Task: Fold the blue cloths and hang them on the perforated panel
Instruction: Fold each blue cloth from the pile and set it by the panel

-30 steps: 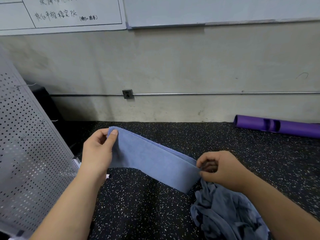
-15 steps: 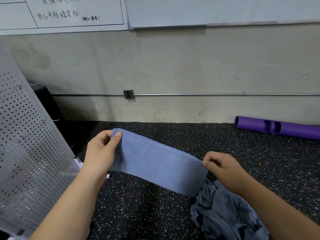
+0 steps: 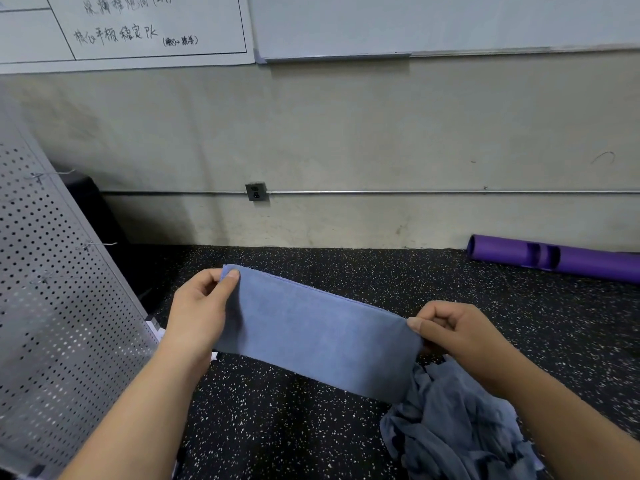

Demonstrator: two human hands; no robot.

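Blue cloth [image 3: 311, 334] pulled flatter, left hand [image 3: 199, 313] and right hand [image 3: 460, 334] fingers [image 3: 232, 274] pinching ends, cloth heap [image 3: 457, 427] beneath

Dim even light, sharp, wide-angle edge bending

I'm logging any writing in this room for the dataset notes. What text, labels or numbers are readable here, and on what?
"核心平板稳定 PK": handwritten on the left whiteboard.
"(2人)": ends the line above on the same board; the rest of that line is cut off and unclear.
Small bracketed note right of "PK": too small to read.
The folded blue cloth, perforated panel and purple tube show no text.
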